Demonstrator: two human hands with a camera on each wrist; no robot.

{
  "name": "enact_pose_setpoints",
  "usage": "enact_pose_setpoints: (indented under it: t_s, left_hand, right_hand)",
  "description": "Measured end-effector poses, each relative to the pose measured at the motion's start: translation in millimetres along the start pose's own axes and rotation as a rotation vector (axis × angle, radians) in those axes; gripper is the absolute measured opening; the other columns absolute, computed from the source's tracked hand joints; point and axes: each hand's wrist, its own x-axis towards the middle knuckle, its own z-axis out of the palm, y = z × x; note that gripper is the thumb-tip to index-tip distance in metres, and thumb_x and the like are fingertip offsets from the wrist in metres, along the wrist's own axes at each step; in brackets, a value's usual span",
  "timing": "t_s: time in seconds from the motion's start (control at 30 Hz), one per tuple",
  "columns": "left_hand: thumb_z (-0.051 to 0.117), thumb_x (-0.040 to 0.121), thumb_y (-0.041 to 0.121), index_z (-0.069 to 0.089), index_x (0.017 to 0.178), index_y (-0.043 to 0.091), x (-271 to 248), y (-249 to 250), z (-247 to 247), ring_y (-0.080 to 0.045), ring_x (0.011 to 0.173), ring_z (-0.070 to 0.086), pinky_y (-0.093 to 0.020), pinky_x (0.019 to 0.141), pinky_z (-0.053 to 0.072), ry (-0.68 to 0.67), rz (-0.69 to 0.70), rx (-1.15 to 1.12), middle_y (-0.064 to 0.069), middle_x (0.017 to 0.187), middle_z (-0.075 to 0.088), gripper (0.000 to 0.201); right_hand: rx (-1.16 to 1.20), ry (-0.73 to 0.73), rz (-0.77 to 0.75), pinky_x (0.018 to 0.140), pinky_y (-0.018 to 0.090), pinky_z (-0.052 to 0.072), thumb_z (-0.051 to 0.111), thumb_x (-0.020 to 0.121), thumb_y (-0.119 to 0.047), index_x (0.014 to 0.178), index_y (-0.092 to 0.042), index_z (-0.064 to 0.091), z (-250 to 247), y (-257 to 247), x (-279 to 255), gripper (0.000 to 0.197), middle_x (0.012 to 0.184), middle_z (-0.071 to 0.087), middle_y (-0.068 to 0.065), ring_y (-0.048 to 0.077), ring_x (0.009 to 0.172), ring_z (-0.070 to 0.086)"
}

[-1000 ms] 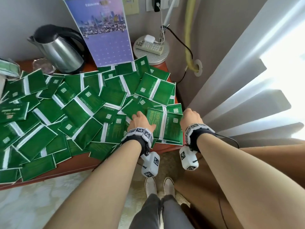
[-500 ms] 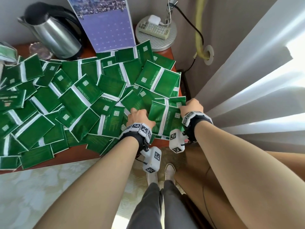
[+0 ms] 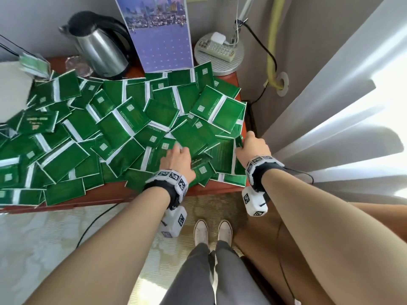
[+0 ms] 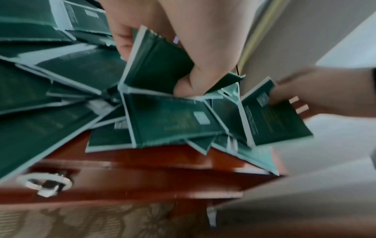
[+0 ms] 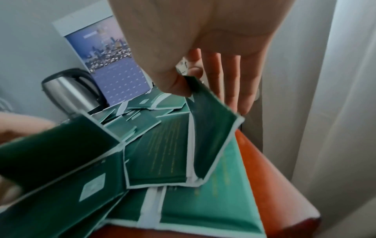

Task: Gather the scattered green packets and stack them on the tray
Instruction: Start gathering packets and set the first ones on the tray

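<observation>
Green packets (image 3: 123,119): several dozen, white-edged, overlapping in a loose heap across our red-brown wooden tabletop (image 3: 114,191); the heap runs from 9 o'clock to 3 o'clock of the head view, some hanging past the near edge.

Left hand (image 3: 178,158): at the near right part of the heap, fingers curled. The left wrist view shows its thumb and fingers pinching one packet (image 4: 156,62), lifted and tilted on edge above the pile.

Right hand (image 3: 251,144): at the right edge of the tabletop, about 3 o'clock from our left hand. In the right wrist view, thumb and forefinger pinch the corner of a packet (image 5: 211,128), which bends upward while its lower edge rests on the pile; the other fingers (image 5: 234,83) are extended and straight.

Kettle (image 3: 99,47): steel body, black handle and lid, standing at 11 o'clock behind the heap.

Calendar (image 3: 158,34): upright card with a city skyline, at 12 o'clock, its foot touching the packets.

Round lamp base (image 3: 231,64): at 1 o'clock, carrying a white remote control (image 3: 215,49).

White curtain (image 3: 330,106): at 3 o'clock beside the tabletop.

Tray: we cannot identify one with certainty.
</observation>
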Motion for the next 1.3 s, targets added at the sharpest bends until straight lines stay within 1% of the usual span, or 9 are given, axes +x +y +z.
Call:
enact_pose_setpoints:
  t_s: [0.2,0.27,0.3,0.4,0.63,0.77,0.93,1.1,1.3]
  left_hand:
    - [0.076,0.077,0.029,0.016,0.154,0.014,-26.1,5.6,53.1,-0.03,0.151,0.012,-0.05,0.121,0.021,0.032,0.115,0.077,-0.012,0.163,0.005,0.098]
    - [0.072,0.082,0.024,0.002,0.158,0.013,-28.9,3.7,61.9,-0.029,0.154,-0.003,-0.054,0.123,0.012,-0.006,0.128,0.118,-0.011,0.166,-0.01,0.104]
    - [0.069,0.084,0.019,-0.001,0.158,0.013,-29.2,2.0,65.3,-0.029,0.154,-0.007,-0.056,0.123,0.01,-0.006,0.136,0.122,-0.01,0.166,-0.013,0.102]
    - [0.056,0.089,0.003,0.002,0.159,0.012,-29.9,-4.0,70.5,-0.026,0.154,-0.01,-0.057,0.123,0.009,0.017,0.154,0.103,-0.006,0.167,-0.014,0.089]
    - [0.046,0.091,-0.005,0.007,0.158,0.014,-37.3,-15.4,65.2,-0.021,0.154,-0.008,-0.053,0.124,0.005,0.017,0.233,0.077,-0.001,0.168,-0.005,0.08]
    - [0.049,0.096,0.008,0.009,0.158,0.016,-38.0,-17.5,70.9,-0.019,0.155,-0.003,-0.054,0.123,0.007,0.036,0.216,0.098,0.0,0.168,0.0,0.074]
    - [0.065,0.083,0.017,0.043,0.144,0.014,-35.6,-4.5,82.8,-0.028,0.143,0.037,-0.056,0.109,0.037,0.206,0.173,0.095,-0.006,0.15,0.044,0.065]
    - [0.04,0.09,0.015,0.054,0.13,0.011,-28.6,5.6,81.5,-0.027,0.121,0.056,-0.046,0.09,0.046,0.304,0.183,0.107,-0.008,0.129,0.058,0.042]
    - [0.025,0.095,0.011,0.056,0.132,0.008,-32.5,4.8,79.5,-0.029,0.12,0.057,-0.05,0.091,0.049,0.269,0.197,0.116,-0.011,0.13,0.059,0.048]
  right_hand:
    - [0.016,-0.021,-0.101,0.068,0.04,0.046,0.061,0.088,-0.013,0.125,-0.008,0.033,41.4,-17.3,-14.8,0.047,0.116,0.058,0.015,0.036,0.091,0.06]
    - [-0.018,-0.058,-0.121,0.094,0.047,0.047,0.067,0.085,-0.022,0.146,-0.007,0.021,59.4,-20.9,-17.2,0.078,0.145,0.041,0.02,0.039,0.127,0.048]
    - [-0.039,-0.072,-0.119,0.11,0.05,0.038,0.069,0.086,-0.026,0.154,-0.007,0.01,66.4,-22.6,-18.7,0.092,0.157,0.025,0.022,0.039,0.142,0.032]
    - [-0.057,-0.08,-0.087,0.122,0.052,0.015,0.066,0.09,-0.035,0.158,-0.008,-0.008,78.7,-28.4,-18.0,0.104,0.164,-0.001,0.022,0.038,0.152,0.006]
    - [-0.008,-0.038,0.006,0.123,0.052,0.014,0.065,0.091,-0.036,0.157,-0.005,-0.008,86.8,-42.1,-14.7,0.104,0.164,-0.003,0.023,0.039,0.152,0.002]
    - [0.024,0.007,0.056,0.123,0.052,0.013,0.066,0.09,-0.035,0.157,0.0,-0.005,92.0,-51.6,-10.5,0.104,0.163,-0.001,0.026,0.04,0.152,0.003]
    - [-0.048,0.014,0.07,0.122,0.053,0.014,0.072,0.086,-0.033,0.156,0.001,-0.004,98.5,-55.3,-6.4,0.109,0.162,0.001,0.03,0.044,0.151,0.004]
    - [-0.096,0.029,0.036,0.122,0.053,0.014,0.07,0.088,-0.037,0.157,0.0,-0.004,103.3,-50.4,-6.7,0.108,0.161,0.001,0.031,0.044,0.151,0.004]
    - [-0.159,0.027,-0.039,0.12,0.053,0.023,0.052,0.097,-0.013,0.156,0.001,0.001,90.1,-39.9,-9.3,0.079,0.161,0.01,0.029,0.042,0.15,0.012]
